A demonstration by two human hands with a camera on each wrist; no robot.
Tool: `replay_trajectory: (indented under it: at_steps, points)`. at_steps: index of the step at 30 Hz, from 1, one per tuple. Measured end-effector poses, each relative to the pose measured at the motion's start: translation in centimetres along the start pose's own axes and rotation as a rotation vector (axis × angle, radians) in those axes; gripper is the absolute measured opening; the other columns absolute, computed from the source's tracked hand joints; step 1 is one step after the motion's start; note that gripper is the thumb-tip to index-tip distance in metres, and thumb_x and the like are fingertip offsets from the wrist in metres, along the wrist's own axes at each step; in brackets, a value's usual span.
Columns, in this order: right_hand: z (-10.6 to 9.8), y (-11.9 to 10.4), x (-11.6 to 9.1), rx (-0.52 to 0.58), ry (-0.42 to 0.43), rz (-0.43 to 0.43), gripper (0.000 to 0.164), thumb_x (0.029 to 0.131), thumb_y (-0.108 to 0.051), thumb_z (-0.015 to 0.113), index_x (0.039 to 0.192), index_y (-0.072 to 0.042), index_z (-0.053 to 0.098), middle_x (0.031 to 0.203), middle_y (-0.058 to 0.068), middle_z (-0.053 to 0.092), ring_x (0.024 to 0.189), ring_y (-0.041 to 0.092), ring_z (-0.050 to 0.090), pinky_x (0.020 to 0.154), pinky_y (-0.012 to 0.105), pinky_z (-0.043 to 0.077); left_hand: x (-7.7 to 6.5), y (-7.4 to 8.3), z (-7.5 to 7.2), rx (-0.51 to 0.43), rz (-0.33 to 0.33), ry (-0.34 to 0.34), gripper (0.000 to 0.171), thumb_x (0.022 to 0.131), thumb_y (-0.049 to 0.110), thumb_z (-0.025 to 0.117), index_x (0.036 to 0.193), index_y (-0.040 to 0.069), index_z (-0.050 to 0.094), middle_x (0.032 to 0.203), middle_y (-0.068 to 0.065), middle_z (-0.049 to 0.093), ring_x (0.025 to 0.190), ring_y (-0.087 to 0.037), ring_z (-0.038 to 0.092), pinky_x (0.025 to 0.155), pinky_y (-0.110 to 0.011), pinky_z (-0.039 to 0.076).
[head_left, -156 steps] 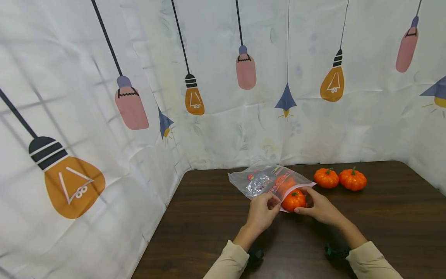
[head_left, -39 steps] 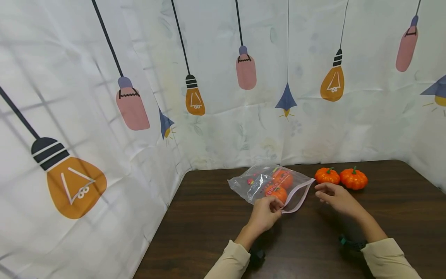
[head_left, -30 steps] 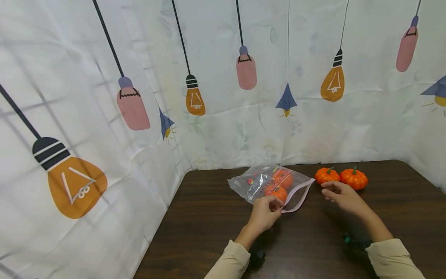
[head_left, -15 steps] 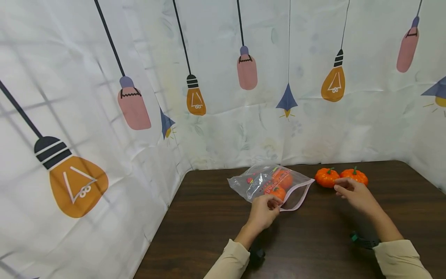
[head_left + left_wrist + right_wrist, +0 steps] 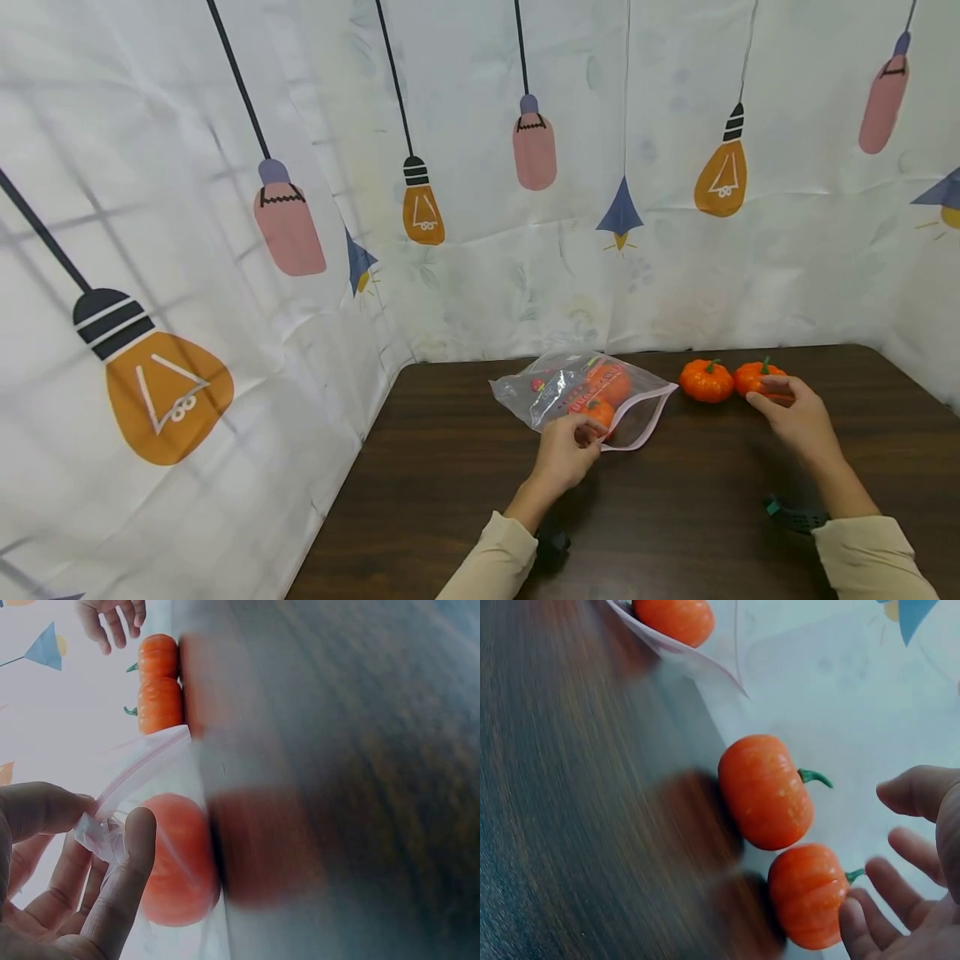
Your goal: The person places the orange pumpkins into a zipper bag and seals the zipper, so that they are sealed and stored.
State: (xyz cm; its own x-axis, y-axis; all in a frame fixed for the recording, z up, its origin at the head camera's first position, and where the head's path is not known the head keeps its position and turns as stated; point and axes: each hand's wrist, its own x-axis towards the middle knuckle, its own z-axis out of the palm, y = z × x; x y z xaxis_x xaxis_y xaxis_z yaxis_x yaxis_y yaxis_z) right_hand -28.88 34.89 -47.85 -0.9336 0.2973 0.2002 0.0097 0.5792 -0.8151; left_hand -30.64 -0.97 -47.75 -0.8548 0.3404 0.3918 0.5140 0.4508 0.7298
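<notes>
My left hand (image 5: pixel 564 457) pinches the near corner of a clear zip bag's mouth between thumb and fingers. The printed zip bag (image 5: pixel 517 393) lies on the table with its pink-edged mouth gaping toward the right. Two small orange pumpkins show inside it, the nearer pumpkin (image 5: pixel 176 859) just behind the mouth. Right of the bag sit two more pumpkins side by side, a left pumpkin (image 5: pixel 705 382) and a right pumpkin (image 5: pixel 750 377), both with green stems. My right hand (image 5: pixel 806 421) hovers at the right pumpkin, fingers spread and fingertips right at its side, holding nothing.
The dark wooden table (image 5: pixel 675 517) runs back to a white curtain (image 5: pixel 487 292) printed with hanging lamps, which also covers the left side. Dark straps with wrist cameras sit under both forearms.
The pumpkin at the bag's mouth has gone inside, and my right hand has let go of it. That hand has since moved right to the far-right pumpkin. My left hand stays at the bag.
</notes>
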Motion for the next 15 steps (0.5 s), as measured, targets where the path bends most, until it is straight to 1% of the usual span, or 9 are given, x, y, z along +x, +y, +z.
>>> replay_trajectory:
  at_steps: [2, 3, 5, 7, 8, 9, 11, 13, 15]
  points:
    - [-0.1, 0.2, 0.0, 0.002, 0.023, 0.031, 0.067, 0.103, -0.038, 0.056, 0.145, 0.011, 0.039, 0.146, 0.039, 0.037, 0.124, 0.054, 0.042, 0.069, 0.017, 0.04, 0.1, 0.1, 0.0, -0.001, 0.001, -0.005, 0.016, 0.081, -0.002, 0.073, 0.091, 0.009, 0.077, 0.073, 0.0, 0.07, 0.062, 0.008, 0.052, 0.061, -0.011, 0.046]
    - [-0.1, 0.3, 0.0, 0.005, 0.036, 0.052, 0.069, 0.103, -0.038, 0.056, 0.146, 0.012, 0.037, 0.147, 0.041, 0.034, 0.126, 0.056, 0.039, 0.074, 0.023, 0.043, 0.1, 0.1, 0.0, 0.0, 0.003, -0.007, 0.016, 0.081, -0.002, 0.073, 0.092, 0.009, 0.077, 0.074, 0.0, 0.071, 0.063, 0.008, 0.052, 0.061, -0.011, 0.046]
    - [-0.3, 0.4, 0.1, 0.012, 0.053, 0.096, 0.074, 0.102, -0.041, 0.056, 0.149, 0.012, 0.033, 0.15, 0.043, 0.024, 0.13, 0.059, 0.031, 0.085, 0.04, 0.044, 0.2, 0.1, 0.0, 0.001, 0.004, -0.011, 0.016, 0.081, -0.002, 0.073, 0.092, 0.008, 0.078, 0.075, -0.001, 0.071, 0.063, 0.008, 0.052, 0.061, -0.011, 0.046]
    - [-0.4, 0.4, 0.1, 0.027, 0.056, 0.142, 0.08, 0.101, -0.043, 0.056, 0.152, 0.012, 0.027, 0.152, 0.045, 0.016, 0.134, 0.062, 0.021, 0.09, 0.059, 0.039, 0.2, 0.2, -0.1, 0.001, 0.004, -0.009, 0.016, 0.081, -0.003, 0.073, 0.092, 0.008, 0.078, 0.075, -0.001, 0.071, 0.063, 0.007, 0.053, 0.062, -0.011, 0.047]
    - [-0.4, 0.5, 0.1, 0.037, 0.056, 0.168, 0.083, 0.101, -0.045, 0.057, 0.153, 0.011, 0.024, 0.154, 0.045, 0.013, 0.135, 0.063, 0.017, 0.093, 0.067, 0.035, 0.3, 0.1, -0.1, 0.003, 0.005, -0.008, 0.016, 0.081, -0.003, 0.073, 0.091, 0.008, 0.078, 0.075, -0.002, 0.071, 0.063, 0.007, 0.053, 0.062, -0.011, 0.047]
    - [-0.4, 0.6, 0.2, 0.049, 0.056, 0.194, 0.086, 0.1, -0.046, 0.057, 0.154, 0.01, 0.02, 0.155, 0.044, 0.01, 0.136, 0.064, 0.015, 0.096, 0.07, 0.032, 0.3, 0.1, -0.1, 0.003, 0.006, -0.008, 0.016, 0.081, -0.003, 0.073, 0.092, 0.008, 0.078, 0.075, -0.002, 0.071, 0.063, 0.007, 0.053, 0.062, -0.011, 0.047]
    - [-0.3, 1.0, 0.4, 0.066, 0.054, 0.234, 0.091, 0.099, -0.048, 0.058, 0.156, 0.009, 0.015, 0.156, 0.042, 0.009, 0.137, 0.063, 0.015, 0.099, 0.072, 0.03, 0.2, 0.1, -0.1, 0.004, 0.007, -0.006, 0.016, 0.081, -0.003, 0.073, 0.092, 0.008, 0.078, 0.075, -0.002, 0.071, 0.064, 0.007, 0.053, 0.063, -0.011, 0.047]
    - [-0.3, 1.5, 0.7, 0.084, 0.057, 0.263, 0.095, 0.098, -0.049, 0.06, 0.157, 0.008, 0.011, 0.157, 0.04, 0.009, 0.137, 0.062, 0.017, 0.1, 0.07, 0.032, 0.2, 0.1, -0.2, 0.006, 0.009, -0.006, 0.016, 0.081, -0.003, 0.073, 0.092, 0.008, 0.078, 0.076, -0.002, 0.071, 0.065, 0.007, 0.053, 0.063, -0.011, 0.048]
    - [-0.2, 2.1, 1.0, 0.097, 0.054, 0.27, 0.098, 0.097, -0.049, 0.061, 0.157, 0.008, 0.009, 0.157, 0.04, 0.009, 0.135, 0.061, 0.021, 0.101, 0.069, 0.033, 0.1, 0.0, -0.1, 0.006, 0.01, -0.003, 0.015, 0.082, -0.003, 0.074, 0.092, 0.008, 0.078, 0.077, -0.001, 0.071, 0.065, 0.007, 0.054, 0.063, -0.011, 0.048]
